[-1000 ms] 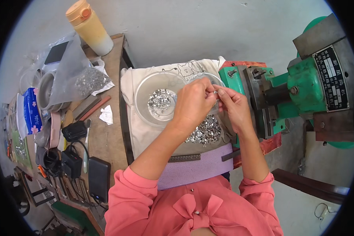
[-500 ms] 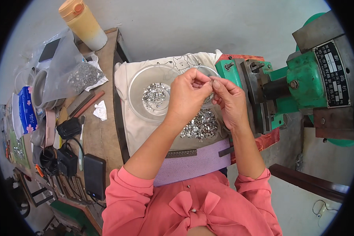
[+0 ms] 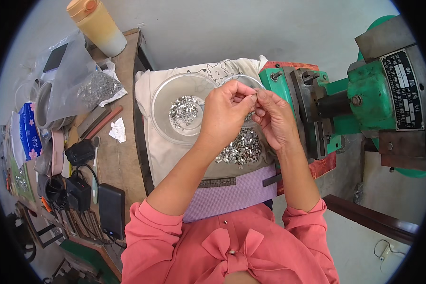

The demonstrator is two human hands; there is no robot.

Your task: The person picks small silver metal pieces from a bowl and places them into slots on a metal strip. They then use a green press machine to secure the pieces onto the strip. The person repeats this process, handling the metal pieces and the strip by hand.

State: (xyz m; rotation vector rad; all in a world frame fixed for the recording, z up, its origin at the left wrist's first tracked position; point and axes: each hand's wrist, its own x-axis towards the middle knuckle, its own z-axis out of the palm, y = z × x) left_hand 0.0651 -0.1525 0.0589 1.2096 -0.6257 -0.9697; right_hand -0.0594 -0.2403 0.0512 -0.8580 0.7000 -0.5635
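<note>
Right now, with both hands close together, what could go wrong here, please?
The left hand and right hand meet at the fingertips; any small piece between them, hard to see here, might slip and get lost in the shiny pile below.

That pile lies loose on the cloth, so a tug on the cloth could scatter it.

The large clear bowl is close beside the left wrist; a bump might spill its shiny pieces.

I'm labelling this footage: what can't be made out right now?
Head view:
- Anything pinched in the left hand or right hand: too small, covered by the grip.
- Smaller clear bowl: mostly behind the hands.
- Single shapes in the loose metal pile: too small.
- Green press, right side: cut off by the dark edge.
</note>
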